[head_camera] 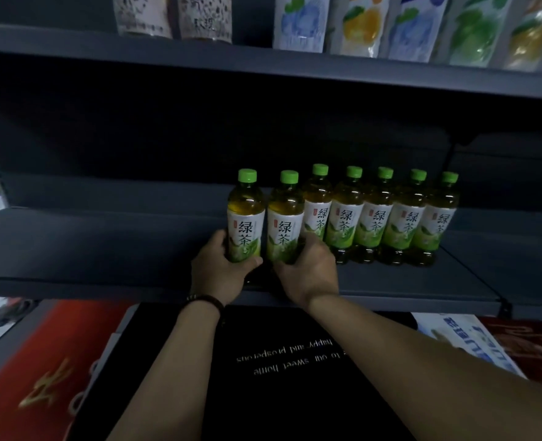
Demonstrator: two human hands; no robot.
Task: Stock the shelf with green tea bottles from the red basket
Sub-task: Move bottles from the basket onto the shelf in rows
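Several green tea bottles with green caps stand in a row [390, 218] on the dark grey shelf [104, 249]. My left hand [220, 272] grips the leftmost bottle [245, 218] low down, upright, at the row's left end. My right hand [307, 268] grips the bottle beside it [285, 221] around its base. Both bottles stand close together, a little in front of the others. The red basket is not in view.
The shelf stretches bare to the left of the bottles. An upper shelf [263, 65] carries white and coloured pouches. Below the shelf edge lie a black mat with white lettering [295, 361], a red mat [50, 361] and blue-white packaging [473, 338].
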